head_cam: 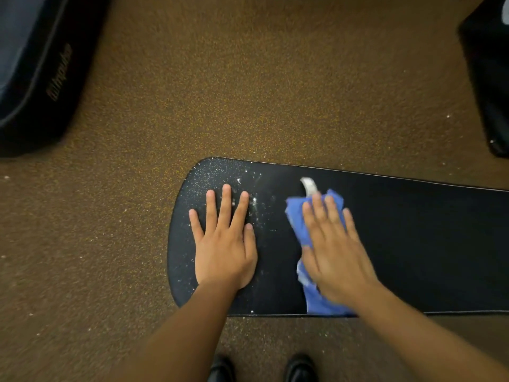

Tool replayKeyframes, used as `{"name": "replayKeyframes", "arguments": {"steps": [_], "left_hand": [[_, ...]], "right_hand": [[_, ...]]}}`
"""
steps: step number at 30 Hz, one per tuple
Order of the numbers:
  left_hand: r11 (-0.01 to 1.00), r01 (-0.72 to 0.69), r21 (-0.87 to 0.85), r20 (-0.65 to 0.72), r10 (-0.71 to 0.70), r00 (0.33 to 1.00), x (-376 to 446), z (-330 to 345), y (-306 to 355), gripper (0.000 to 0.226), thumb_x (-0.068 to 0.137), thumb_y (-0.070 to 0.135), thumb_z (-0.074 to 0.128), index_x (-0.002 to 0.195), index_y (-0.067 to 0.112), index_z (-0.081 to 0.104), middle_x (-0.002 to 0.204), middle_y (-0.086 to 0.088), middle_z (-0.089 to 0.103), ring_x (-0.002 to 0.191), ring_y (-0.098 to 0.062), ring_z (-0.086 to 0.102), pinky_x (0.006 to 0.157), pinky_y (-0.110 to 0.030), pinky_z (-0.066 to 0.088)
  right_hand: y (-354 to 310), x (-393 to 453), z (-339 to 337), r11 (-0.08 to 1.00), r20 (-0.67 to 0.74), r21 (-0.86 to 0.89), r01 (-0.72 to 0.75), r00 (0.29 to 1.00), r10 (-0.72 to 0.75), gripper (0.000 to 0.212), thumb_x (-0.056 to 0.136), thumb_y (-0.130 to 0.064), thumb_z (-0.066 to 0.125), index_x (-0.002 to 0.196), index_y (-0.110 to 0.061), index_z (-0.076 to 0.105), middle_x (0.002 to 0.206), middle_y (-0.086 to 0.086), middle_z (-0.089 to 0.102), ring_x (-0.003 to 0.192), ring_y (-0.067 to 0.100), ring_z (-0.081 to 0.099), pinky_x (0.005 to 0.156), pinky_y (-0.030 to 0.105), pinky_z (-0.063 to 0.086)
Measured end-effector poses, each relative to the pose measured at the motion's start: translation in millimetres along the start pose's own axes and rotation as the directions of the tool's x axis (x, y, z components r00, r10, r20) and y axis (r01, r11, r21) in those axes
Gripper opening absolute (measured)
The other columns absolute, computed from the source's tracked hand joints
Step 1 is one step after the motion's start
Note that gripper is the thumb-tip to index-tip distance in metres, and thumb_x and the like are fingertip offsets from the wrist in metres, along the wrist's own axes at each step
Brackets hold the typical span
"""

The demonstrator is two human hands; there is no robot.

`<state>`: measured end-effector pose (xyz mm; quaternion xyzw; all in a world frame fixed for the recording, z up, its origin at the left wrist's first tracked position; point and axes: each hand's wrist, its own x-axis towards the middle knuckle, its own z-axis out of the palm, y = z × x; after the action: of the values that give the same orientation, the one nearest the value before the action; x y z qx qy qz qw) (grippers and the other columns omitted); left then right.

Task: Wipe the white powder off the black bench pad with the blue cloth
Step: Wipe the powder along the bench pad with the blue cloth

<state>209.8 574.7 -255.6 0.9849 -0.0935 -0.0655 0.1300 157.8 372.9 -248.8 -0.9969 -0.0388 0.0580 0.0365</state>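
Note:
The black bench pad [413, 244] runs from the centre to the right edge, its rounded end on the left. White powder [220, 175] speckles that rounded end and the area around my left hand [224, 244], which lies flat on the pad with fingers spread. My right hand [334, 249] presses flat on the blue cloth [298, 224] in the middle of the pad, fingers straight. The cloth sticks out beyond my fingertips and under my wrist to the pad's near edge. A small white tag [309, 185] shows just beyond the cloth.
The brown speckled floor [248, 92] surrounds the pad, with scattered white flecks. A dark padded object [35, 78] lies at the upper left and a black object [487, 78] at the upper right. My two black shoes [261, 368] stand just below the pad's near edge.

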Motion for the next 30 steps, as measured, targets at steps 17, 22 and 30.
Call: {"name": "replayKeyframes", "arguments": {"steps": [17, 22, 30], "left_hand": [[1.000, 0.006, -0.005, -0.009, -0.006, 1.000, 1, -1, 2, 0.058, 0.098, 0.040, 0.019, 0.155, 0.031, 0.019, 0.165, 0.002, 0.009, 0.152, -0.023, -0.004, 0.120, -0.055, -0.002], [1.000, -0.011, 0.005, -0.008, 0.011, 1.000, 1, 1, -3, 0.059, 0.096, 0.038, 0.021, 0.154, 0.029, 0.023, 0.164, 0.001, 0.014, 0.152, -0.024, 0.003, 0.120, -0.055, 0.001], [0.993, -0.116, 0.021, 0.071, 0.115, 0.991, -3, -16, -36, 0.062, 0.098, 0.052, 0.017, 0.157, 0.032, 0.011, 0.165, 0.005, -0.004, 0.151, -0.018, -0.011, 0.122, -0.047, 0.001]], "right_hand": [[1, 46, -9, 0.947, -0.026, 0.061, -0.317, 0.948, 0.319, 0.074, 0.088, -0.036, 0.017, 0.151, 0.004, 0.017, 0.159, 0.025, 0.010, 0.147, 0.041, 0.007, 0.117, 0.058, 0.012], [-71, 57, -2, 0.987, -0.012, 0.085, -0.133, 0.991, 0.134, 0.072, 0.090, -0.036, 0.016, 0.152, 0.001, 0.013, 0.160, 0.023, 0.007, 0.148, 0.038, 0.001, 0.118, 0.057, 0.010], [-13, 18, -2, 0.990, 0.028, 0.062, -0.126, 0.992, 0.124, 0.071, 0.090, -0.036, 0.023, 0.151, 0.000, 0.018, 0.160, 0.021, 0.012, 0.148, 0.037, 0.008, 0.116, 0.059, 0.020]]}}
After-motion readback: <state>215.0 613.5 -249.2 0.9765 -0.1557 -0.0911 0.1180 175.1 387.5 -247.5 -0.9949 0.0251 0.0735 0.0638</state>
